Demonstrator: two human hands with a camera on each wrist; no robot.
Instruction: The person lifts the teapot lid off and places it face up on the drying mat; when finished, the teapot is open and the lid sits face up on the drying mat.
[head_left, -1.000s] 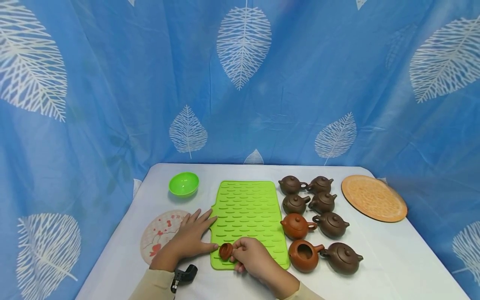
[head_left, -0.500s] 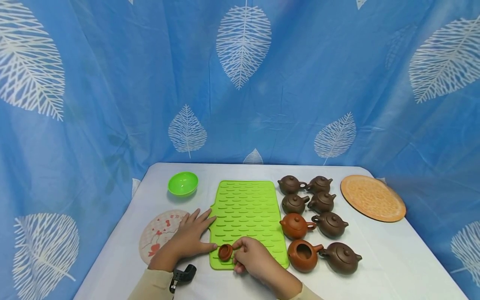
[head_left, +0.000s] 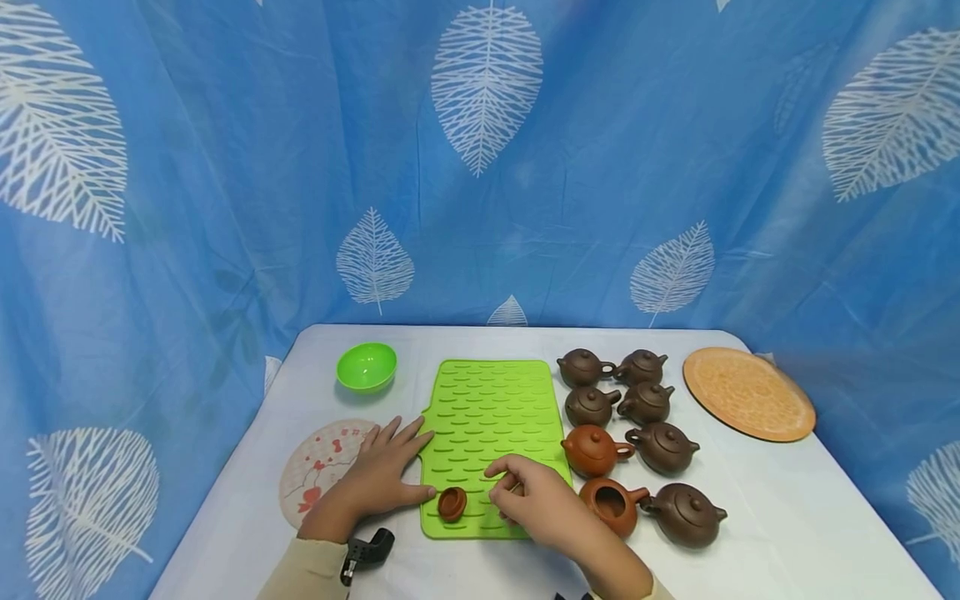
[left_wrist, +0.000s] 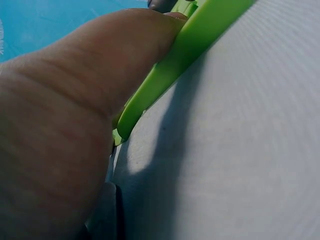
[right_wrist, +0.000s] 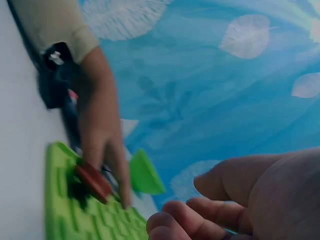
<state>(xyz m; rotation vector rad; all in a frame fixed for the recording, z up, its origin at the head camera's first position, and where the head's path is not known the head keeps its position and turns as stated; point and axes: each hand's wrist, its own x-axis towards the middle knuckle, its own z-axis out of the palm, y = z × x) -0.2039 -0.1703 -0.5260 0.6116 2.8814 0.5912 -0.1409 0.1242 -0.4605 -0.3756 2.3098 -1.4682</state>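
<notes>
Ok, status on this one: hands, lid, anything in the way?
Left hand flat, pressing mat edge. Right hand empty, apart from lid. Lid upside down on mat. Nothing in the way.

Beige sleeves [head_left: 300, 575]; black wrist camera [head_left: 367, 552].

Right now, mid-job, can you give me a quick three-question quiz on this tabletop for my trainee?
1. True or false: the small brown lid lies on the green mat, and the right hand is not holding it.
2. Multiple choice: which teapot has no lid on? A) the open reddish teapot nearest the right hand; B) the dark one at the far end by the orange disc; C) none.
3. Short answer: what does the left hand touch?

Key
1. True; the lid sits apart from the right hand's loosely curled fingers.
2. A.
3. The mat's left edge; the fingers lie flat and the thumb reaches it next to the lid.
</notes>
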